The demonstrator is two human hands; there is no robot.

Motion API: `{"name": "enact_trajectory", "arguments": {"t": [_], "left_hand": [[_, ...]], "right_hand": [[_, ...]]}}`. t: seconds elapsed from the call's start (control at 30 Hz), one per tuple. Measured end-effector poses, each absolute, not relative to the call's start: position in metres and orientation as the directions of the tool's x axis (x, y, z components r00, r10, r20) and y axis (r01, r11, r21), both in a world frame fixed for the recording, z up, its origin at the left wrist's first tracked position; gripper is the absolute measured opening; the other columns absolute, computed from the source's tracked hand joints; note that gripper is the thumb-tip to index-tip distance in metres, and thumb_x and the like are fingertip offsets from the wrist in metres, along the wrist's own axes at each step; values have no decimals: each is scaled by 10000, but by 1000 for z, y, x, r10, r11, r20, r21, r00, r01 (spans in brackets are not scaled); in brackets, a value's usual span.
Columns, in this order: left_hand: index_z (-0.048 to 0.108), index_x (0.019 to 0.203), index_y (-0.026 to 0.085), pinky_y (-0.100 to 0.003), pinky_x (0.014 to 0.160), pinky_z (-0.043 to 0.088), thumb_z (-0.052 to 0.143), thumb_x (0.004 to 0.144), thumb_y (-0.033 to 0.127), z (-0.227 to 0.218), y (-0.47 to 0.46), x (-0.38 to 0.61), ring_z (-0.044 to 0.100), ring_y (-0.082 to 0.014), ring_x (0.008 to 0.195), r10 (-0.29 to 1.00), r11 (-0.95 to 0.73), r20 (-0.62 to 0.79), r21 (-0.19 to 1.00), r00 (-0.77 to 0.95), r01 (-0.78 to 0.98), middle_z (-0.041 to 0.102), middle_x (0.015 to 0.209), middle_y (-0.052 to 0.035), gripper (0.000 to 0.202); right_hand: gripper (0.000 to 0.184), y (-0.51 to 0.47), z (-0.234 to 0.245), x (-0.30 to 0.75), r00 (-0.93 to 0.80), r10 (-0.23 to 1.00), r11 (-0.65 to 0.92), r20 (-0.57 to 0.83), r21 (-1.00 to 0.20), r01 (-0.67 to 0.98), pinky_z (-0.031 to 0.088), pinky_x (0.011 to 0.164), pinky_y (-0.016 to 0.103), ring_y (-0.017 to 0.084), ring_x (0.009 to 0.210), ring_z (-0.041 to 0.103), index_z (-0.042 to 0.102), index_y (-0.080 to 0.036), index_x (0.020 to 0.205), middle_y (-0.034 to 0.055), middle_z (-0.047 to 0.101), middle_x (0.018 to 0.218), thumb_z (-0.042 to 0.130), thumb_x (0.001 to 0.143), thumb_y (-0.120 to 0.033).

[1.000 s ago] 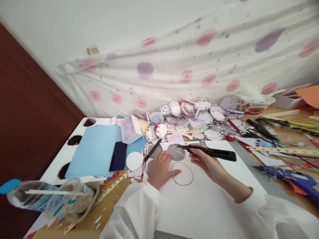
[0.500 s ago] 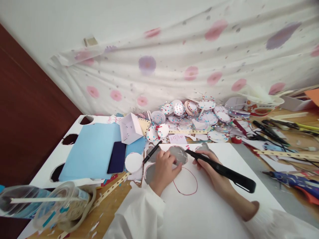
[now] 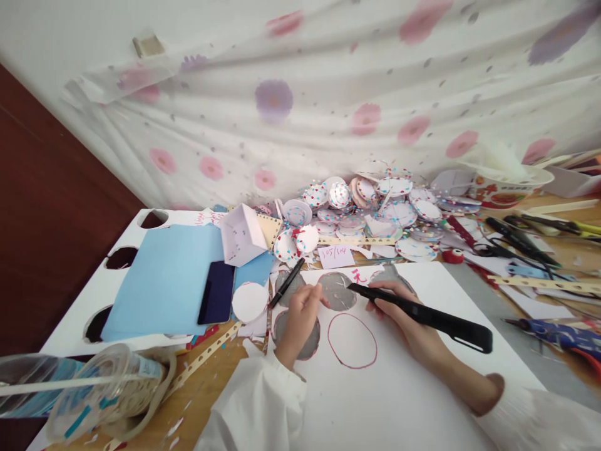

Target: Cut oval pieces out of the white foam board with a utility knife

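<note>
Your two hands apart: right hand (image 3: 413, 336) clamped on one black knife (image 3: 441, 319); left hand (image 3: 301, 317), grip unclear, over one white sheet (image 3: 370, 404). Four holes (image 3: 338, 294) near hands, one red circle (image 3: 352, 341) between them.

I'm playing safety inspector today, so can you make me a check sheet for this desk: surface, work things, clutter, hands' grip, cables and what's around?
Surface: wooden table, partly covered by a grey mat.
Work things: white sheet with round holes and a red circle; black cutter.
Clutter: paper discs, phone, pen, blue glue gun.
Grip: right hand holds the black cutter, its tip at one hole; left hand is near the holes, can't tell if it holds anything.
Cables: thin black cable on the right.
Surroundings: flowery cloth hanging behind; dark red panel at left.
</note>
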State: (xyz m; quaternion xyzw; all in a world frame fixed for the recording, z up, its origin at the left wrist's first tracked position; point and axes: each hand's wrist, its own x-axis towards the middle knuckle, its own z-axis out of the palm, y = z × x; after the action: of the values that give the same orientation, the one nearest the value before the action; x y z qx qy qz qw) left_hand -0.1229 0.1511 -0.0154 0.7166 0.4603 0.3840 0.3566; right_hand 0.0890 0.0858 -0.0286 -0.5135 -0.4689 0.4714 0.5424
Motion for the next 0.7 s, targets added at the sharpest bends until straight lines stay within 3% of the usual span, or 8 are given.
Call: {"name": "enact_trajectory", "arguments": {"t": [0.13,0.23,0.33,0.43,0.53,0.63,0.7], "left_hand": [[582,769,184,-317,827,469,489,935,408,-16,151,-127,609,-196,855,924,-341,221,846,312,409,646,822,-44,294],[588,788,195,-387,982,414,564,898,405,-11,148,-131,599,-208,915,880,-418,242,804,409,423,649,864,-37,239],[619,935,211,-492,1159,200,739,773,477,-3,145,-135,577,-243,1023,764,-596,249,626,595,503,650,972,-37,334],[595,916,199,-520,1159,198,782,675,612,1,147,-135,556,-268,1035,681,-717,203,382,704,583,624,963,-51,513],[561,812,202,-512,1131,258,725,709,661,2,153,-131,552,-262,997,661,-741,188,319,726,591,617,899,-45,498],[561,786,211,-505,1129,252,651,818,604,4,156,-129,557,-235,922,634,-767,205,291,745,573,614,809,-22,405],[574,764,212,-499,1122,255,650,816,605,4,156,-129,550,-225,880,632,-771,213,270,745,577,603,767,-12,403]], "right_hand": [[258,87,-27,89,106,994,34,34,-999,6,404,788,361,217,758,538,625,-296,1121,4,661,811,582,913,-443],[244,87,-27,89,108,993,41,40,-999,-10,404,781,354,208,756,537,622,-290,1116,7,664,809,582,918,-427],[228,87,-25,90,103,994,34,31,-999,-29,408,762,354,209,754,546,613,-283,1100,8,653,788,582,917,-416],[208,87,-20,90,103,994,32,32,-999,2,407,731,355,215,729,547,608,-275,1058,2,633,752,590,899,-407],[187,90,-12,85,149,988,29,30,-1000,2,397,664,336,207,677,525,587,-270,1011,-13,609,702,602,868,-390],[170,92,-4,76,210,977,36,29,-999,-29,386,626,319,193,644,498,560,-263,989,-24,580,667,581,858,-369],[163,92,-1,70,230,973,34,27,-999,-26,389,632,320,191,645,495,555,-261,981,-25,572,661,569,853,-362]]}}
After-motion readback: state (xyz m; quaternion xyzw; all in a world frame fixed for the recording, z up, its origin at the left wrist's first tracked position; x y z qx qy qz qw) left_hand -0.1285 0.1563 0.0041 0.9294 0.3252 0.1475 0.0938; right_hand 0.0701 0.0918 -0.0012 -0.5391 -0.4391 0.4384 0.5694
